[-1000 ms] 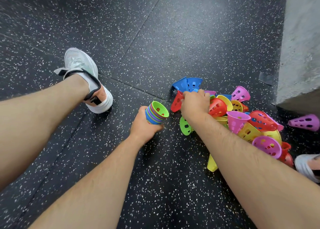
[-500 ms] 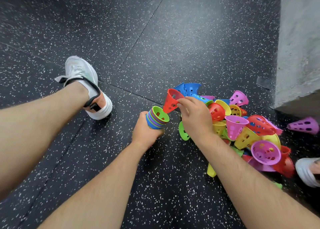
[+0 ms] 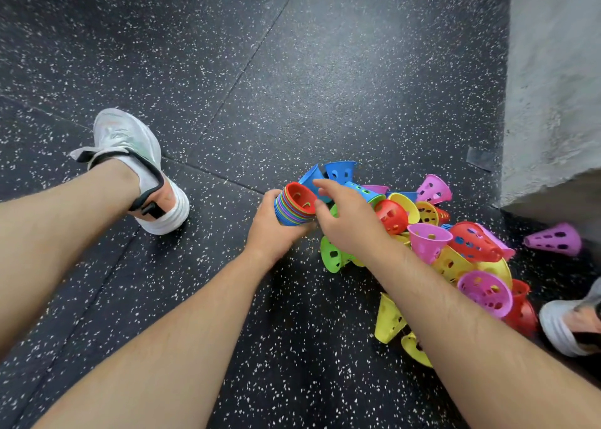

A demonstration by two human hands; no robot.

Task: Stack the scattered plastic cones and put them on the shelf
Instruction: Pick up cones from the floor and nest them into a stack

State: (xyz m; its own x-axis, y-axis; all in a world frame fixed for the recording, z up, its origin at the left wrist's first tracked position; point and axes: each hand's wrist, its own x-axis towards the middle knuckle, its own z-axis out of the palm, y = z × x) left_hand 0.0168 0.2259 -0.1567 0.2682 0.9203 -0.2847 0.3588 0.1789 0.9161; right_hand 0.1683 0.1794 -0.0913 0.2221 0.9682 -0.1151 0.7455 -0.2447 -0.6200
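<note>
likely light, stiff, slick cones (image 3: 395,215), best pinched at the wide rim, with left grip (image 3: 273,236) wrapped round the stack (image 3: 294,209), right grip (image 3: 351,223) wide, holding nothing.

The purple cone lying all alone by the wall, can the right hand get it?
Probably yes. The right hand is open and empty, and the purple cone lies alone on the floor, nothing covering it. The hand would have to reach over the pile.
</note>
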